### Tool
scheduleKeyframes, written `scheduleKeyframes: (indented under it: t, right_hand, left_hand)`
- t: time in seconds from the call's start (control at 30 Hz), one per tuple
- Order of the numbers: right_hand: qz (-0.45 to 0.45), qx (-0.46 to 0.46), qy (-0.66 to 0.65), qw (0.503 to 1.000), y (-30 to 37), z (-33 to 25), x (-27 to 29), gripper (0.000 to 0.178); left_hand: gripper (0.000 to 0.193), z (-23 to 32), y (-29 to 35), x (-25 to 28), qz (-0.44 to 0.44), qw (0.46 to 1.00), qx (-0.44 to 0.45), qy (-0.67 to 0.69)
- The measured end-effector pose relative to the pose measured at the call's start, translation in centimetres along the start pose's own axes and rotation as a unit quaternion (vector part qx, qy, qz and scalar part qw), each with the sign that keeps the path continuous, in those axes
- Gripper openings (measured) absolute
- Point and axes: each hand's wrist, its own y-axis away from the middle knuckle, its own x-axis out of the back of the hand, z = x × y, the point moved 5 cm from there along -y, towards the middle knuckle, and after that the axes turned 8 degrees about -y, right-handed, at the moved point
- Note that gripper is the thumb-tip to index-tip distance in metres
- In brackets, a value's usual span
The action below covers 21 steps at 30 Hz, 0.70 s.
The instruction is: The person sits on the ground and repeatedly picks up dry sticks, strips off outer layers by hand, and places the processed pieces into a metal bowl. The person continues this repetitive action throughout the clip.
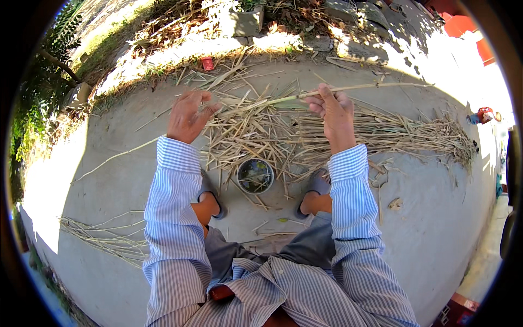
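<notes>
A long, dry, pale stalk [376, 85] with darker joints is pinched between the thumb and fingers of my right hand [333, 109]. It stretches far to the right and slants leftward toward my left hand [190, 114]. That hand is open, thumb and fingers apart, near the stalk's leafy left end. Below both hands lies a loose heap of cut stalk pieces and husks [245, 133]. A bundle of long stalks [376, 131] extends right from the heap. Between my feet stands a round container [255, 175] with dark liquid and bits of stalk in it.
Thin stalks [103, 240] lie at the lower left, and one long thin stalk [117, 156] runs out beyond my left wrist. A small red cup-like object [207, 64] sits past the heap. Concrete blocks [242, 23] and dry debris line the far edge.
</notes>
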Motion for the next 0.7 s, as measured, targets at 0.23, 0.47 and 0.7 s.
scheduleKeyframes:
  t: [0.23, 0.47, 0.7]
  right_hand:
    - [0.007, -0.006, 0.000, 1.000, 0.1, -0.3, -0.7, 0.039]
    - [-0.012, 0.010, 0.010, 1.000, -0.1, -1.0, 0.2, 0.039]
    - [-0.014, 0.015, -0.022, 1.000, 0.2, -0.8, -0.8, 0.038]
  left_hand:
    - [0.022, 2.1, 0.8, -4.1, -0.111, 0.953, 0.104, 0.264]
    - [0.021, -4.0, 0.3, -2.3, 0.050, 0.815, 0.285, 0.502]
    - [0.033, 0.4, -0.4, 1.5, 0.121, 0.982, 0.018, -0.144]
